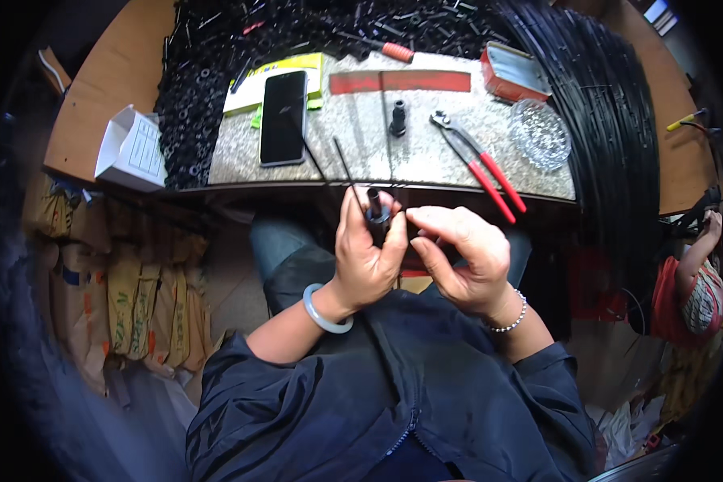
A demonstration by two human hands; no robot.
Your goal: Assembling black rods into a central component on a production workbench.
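Note:
In front of my body, my left hand (365, 253) is closed round a black tubular fitting (375, 210) with a collar, its narrow end pointing up. Thin black rods (342, 161) stick up past its fingers toward the table. Close beside it on the right, my right hand (463, 255) has thumb and forefinger drawn together near the fitting; whatever lies between the fingertips is too small to tell. A similar black fitting (398, 119) stands on the speckled board beyond the hands. Red-handled pliers (482, 165) lie to its right with the jaws pointing away.
A black phone (284, 119) rests on the speckled board (345, 157), by a yellow box (305, 64). At the right are a glass dish (540, 133), a red tin (516, 72) and long black strips (594, 104). Black parts (189, 120) heap up left and behind. Another person (692, 289) is far right.

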